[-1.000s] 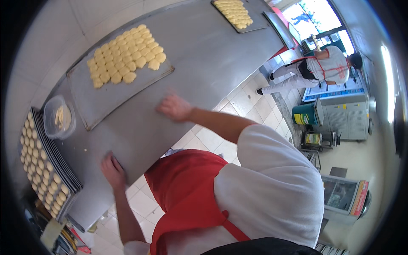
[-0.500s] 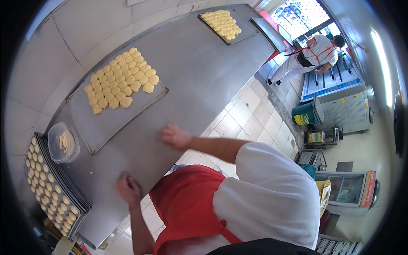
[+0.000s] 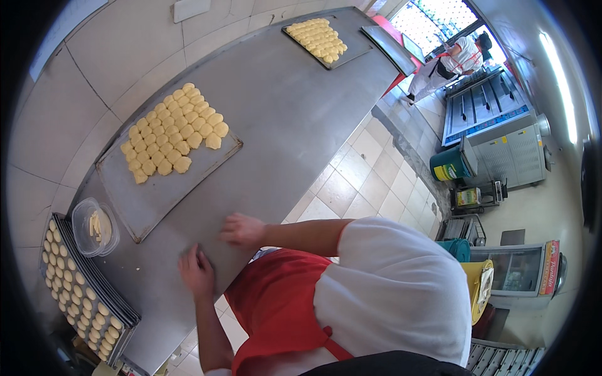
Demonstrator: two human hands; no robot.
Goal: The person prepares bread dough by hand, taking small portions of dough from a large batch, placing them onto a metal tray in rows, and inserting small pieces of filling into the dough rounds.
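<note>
My left hand (image 3: 197, 274) rests at the table's near edge, its fingers stretched forward and nothing seen in it. Just beyond it, my right hand (image 3: 243, 230) is low over the steel table (image 3: 282, 131), its fingers loosely bent, apart from one another at the tips; no object shows in it. Past both hands a flat baking tray (image 3: 188, 188) carries rows of pale dough balls (image 3: 172, 128) packed together, with bare metal along its near side. Left of that tray stands a clear plastic tub (image 3: 84, 229) holding pale yellow sticks (image 3: 95, 225).
A stack of trays (image 3: 94, 269) with spaced dough rounds (image 3: 75, 285) on top stands at the left. Another tray of dough (image 3: 316, 41) lies at the table's far end. A co-worker (image 3: 448, 66) stands beyond, near a green bucket (image 3: 448, 164).
My view has shifted slightly. My right hand has drawn back toward my body and closer to my left hand, which has moved forward. The co-worker has straightened and moved farther off.
</note>
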